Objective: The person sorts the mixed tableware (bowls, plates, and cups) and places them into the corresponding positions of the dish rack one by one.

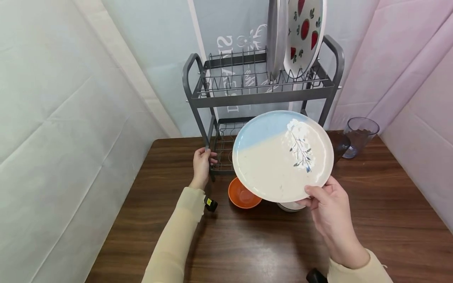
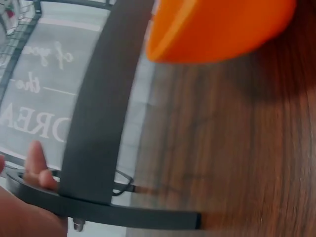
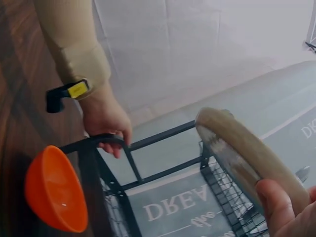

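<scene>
Plate held in front of rack; rack braced by left hand

Head view: The right hand (image 1: 330, 220) pinched the rim of a blue-and-cream plate (image 1: 276, 157), thumb on its face. The plate was tilted in front of the rack (image 1: 263, 99) and not seated in it. The left hand (image 1: 202, 167) gripped the rack's left front leg. A strawberry plate (image 1: 303, 29) and a grey dish (image 1: 277, 37) stood upright in the rack's upper tier, toward its right end. On the table (image 1: 141, 220), an orange bowl (image 1: 244, 195) and a partly hidden white bowl (image 1: 291, 207) sat before the rack; a clear glass (image 1: 357, 135) stood right of it.

Left wrist view: The left hand's fingers showed at the rack frame; its thumb could not be made out.

Right wrist view: The plate appeared nearly edge-on, the right thumb against it.

Assessment: The step in hand was judged to be bringing the plate to the rack. The next move would call for raising it above the rack's upper wires, edge down, with the rack kept steady.
</scene>
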